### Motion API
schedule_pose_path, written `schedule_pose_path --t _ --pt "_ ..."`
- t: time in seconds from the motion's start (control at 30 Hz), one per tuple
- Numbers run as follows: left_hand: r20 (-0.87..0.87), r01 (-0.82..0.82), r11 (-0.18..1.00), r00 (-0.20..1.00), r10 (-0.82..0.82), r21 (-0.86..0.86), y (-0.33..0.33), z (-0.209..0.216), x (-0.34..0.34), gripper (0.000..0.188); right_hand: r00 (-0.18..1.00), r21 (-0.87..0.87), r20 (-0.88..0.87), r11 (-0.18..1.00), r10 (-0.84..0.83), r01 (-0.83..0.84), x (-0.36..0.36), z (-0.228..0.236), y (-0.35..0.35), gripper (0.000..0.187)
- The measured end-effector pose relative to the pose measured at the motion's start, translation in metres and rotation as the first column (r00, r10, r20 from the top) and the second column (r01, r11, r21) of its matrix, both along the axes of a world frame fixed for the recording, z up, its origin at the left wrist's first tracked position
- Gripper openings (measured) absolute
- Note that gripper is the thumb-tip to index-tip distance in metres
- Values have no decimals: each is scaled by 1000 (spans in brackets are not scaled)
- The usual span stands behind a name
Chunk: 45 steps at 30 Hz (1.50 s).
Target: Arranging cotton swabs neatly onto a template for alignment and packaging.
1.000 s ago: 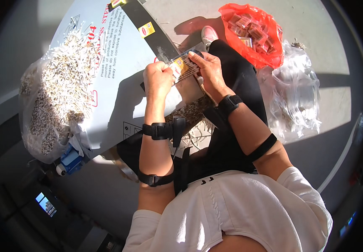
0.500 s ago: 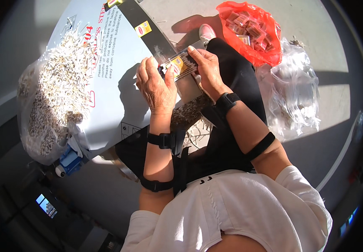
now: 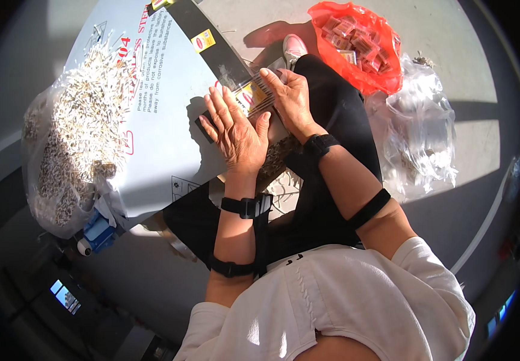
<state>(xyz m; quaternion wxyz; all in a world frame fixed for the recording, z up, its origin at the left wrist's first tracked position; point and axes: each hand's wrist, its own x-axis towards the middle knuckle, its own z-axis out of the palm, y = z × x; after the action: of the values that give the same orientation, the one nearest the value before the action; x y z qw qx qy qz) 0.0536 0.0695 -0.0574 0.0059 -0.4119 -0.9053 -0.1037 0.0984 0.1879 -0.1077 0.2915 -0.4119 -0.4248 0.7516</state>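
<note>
A clear packet of cotton swabs with a yellow card (image 3: 252, 95) lies over the table's near right edge, between my hands. My right hand (image 3: 293, 103) grips its right end, the thumb on top and the other fingers partly hidden. My left hand (image 3: 236, 137) rests beside the packet's lower left side, back up, its fingers stretched out and thumb apart. It grips nothing, though whether its fingertips touch the packet is hard to tell. Beneath the hands, partly covered, more loose swabs (image 3: 275, 157) show in an open container.
A big clear bag of loose swabs (image 3: 79, 132) spills onto the grey-blue tabletop (image 3: 166, 144) at left. Another yellow card (image 3: 202, 41) lies on a dark strip. Right of my leg stand a red bag of small packets (image 3: 356, 45) and a clear plastic bag (image 3: 419, 132).
My left hand has let go of the packet's left end, spread flat and moved slightly right and down. My right hand has shifted slightly left, still on the packet.
</note>
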Motion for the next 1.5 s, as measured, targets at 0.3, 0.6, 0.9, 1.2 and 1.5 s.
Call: schedule_pose_path --t 0.3,0.6,0.9,1.2,1.5 --pt "11 62 997 998 -62 -51 -4 5 -1 86 978 -315 -202 949 -52 -15 12 31 1 21" --pt "26 94 990 995 -92 -110 -2 2 6 91 992 -211 -123 977 0 -26 31 17 -7 29" --pt "32 79 996 996 -78 -41 -6 -6 5 90 994 -216 -106 976 13 -36 22 14 -5 22" --pt "26 -23 1000 999 23 -17 -9 -2 2 90 989 -268 -151 962 6 -47 19 8 5 19" --pt "33 -31 997 999 34 -70 -8 -5 -1 85 983 -183 -177 983 -48 15 0 11 0 25"
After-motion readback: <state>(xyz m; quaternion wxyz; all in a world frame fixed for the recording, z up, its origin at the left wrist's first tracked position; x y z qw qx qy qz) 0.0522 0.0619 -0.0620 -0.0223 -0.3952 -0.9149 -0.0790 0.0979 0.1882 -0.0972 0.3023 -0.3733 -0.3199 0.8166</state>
